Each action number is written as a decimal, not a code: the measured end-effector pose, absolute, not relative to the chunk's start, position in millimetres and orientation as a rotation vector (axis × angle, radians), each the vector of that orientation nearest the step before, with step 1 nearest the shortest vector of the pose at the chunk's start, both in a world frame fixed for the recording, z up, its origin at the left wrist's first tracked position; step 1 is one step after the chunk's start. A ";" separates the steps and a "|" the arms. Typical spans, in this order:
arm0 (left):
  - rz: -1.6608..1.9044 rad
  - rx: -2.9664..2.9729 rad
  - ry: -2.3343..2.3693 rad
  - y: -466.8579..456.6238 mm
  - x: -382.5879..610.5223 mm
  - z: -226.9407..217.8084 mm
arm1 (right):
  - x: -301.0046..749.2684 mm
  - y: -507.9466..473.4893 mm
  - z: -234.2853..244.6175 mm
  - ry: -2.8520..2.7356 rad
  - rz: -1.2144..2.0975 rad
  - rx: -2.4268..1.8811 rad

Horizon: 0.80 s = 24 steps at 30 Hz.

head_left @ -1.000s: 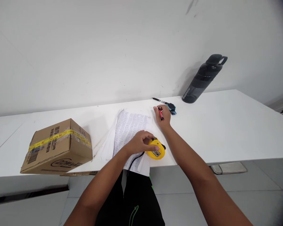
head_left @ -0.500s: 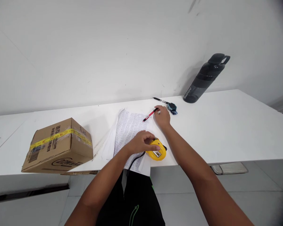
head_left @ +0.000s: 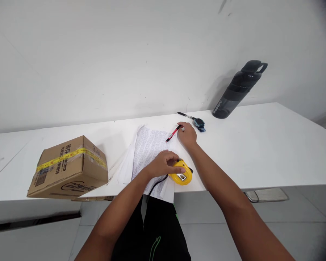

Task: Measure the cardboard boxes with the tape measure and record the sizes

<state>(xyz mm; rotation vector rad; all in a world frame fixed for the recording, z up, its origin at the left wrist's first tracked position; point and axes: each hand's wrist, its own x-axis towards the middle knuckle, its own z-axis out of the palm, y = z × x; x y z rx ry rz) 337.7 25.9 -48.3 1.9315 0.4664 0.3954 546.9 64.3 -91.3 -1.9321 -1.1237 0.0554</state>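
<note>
My left hand [head_left: 164,165] is closed on a yellow tape measure [head_left: 185,177] at the table's front edge, thumb across its top. A black cord [head_left: 153,187] trails from the tape measure over the paper. Farther back, my right hand [head_left: 187,135] has its fingers curled at the black end of a red pen [head_left: 173,133]. The pen's other end points down toward the sheets of handwritten paper [head_left: 149,143], which lie under my left hand. Part of the right fingers is hidden behind the hand.
A taped cardboard box [head_left: 70,166] stands to the left. Behind my right hand lie a black pen [head_left: 186,115] and a dark watch-like item [head_left: 199,124]. A dark water bottle [head_left: 236,90] stands near the wall at the right. The white table [head_left: 260,152] ends close to my body.
The whole view has shifted very slightly. Both hands keep their places on the tape measure and the red pen.
</note>
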 end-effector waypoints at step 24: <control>1.565 1.664 0.324 -69.4 197.7 77.7 | 360.2 -84.4 11.8 -1.097 0.984 -0.752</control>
